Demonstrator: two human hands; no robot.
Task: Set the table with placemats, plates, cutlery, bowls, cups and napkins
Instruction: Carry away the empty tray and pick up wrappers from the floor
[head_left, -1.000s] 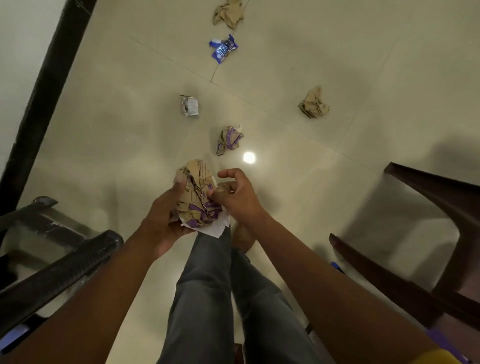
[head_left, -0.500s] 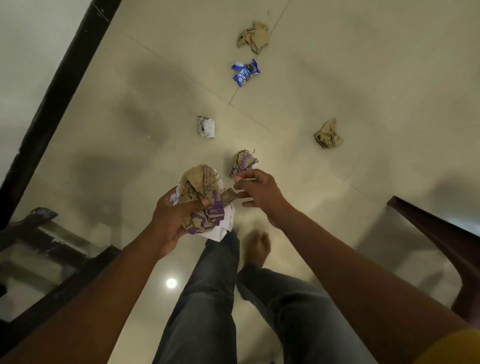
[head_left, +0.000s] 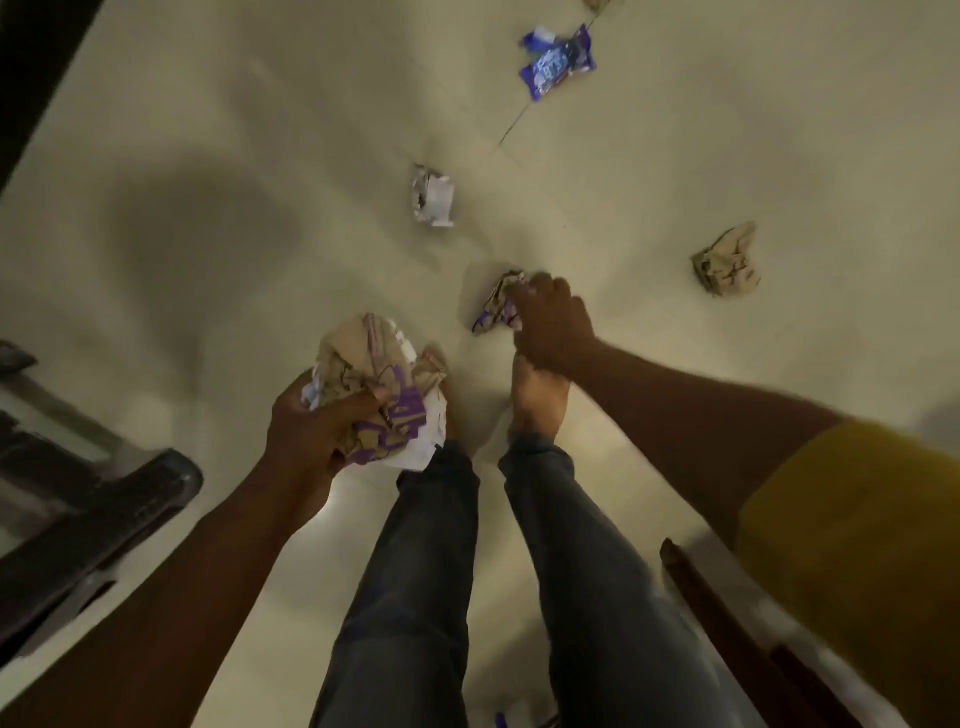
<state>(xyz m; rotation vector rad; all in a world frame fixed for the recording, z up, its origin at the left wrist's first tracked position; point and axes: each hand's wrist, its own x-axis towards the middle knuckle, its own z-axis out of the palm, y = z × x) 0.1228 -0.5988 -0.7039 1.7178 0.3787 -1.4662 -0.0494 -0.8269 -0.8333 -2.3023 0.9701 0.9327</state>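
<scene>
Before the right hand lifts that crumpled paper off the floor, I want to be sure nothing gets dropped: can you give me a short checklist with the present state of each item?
1. Right hand on the purple-and-tan paper on the floor: ok, fingers touch it.
2. Grip closed round that paper: cannot tell, the picture is blurred and the hand covers it.
3. Left hand secure on its wad: ok, fingers curl round it.
4. Room in the left hand for more: not ok, the wad already bulges out above it.
5. Foot clear of the paper: ok, it sits nearer the person.
6. Other litter within reach: cannot tell; white wrapper, tan ball and blue packet lie farther out.
</scene>
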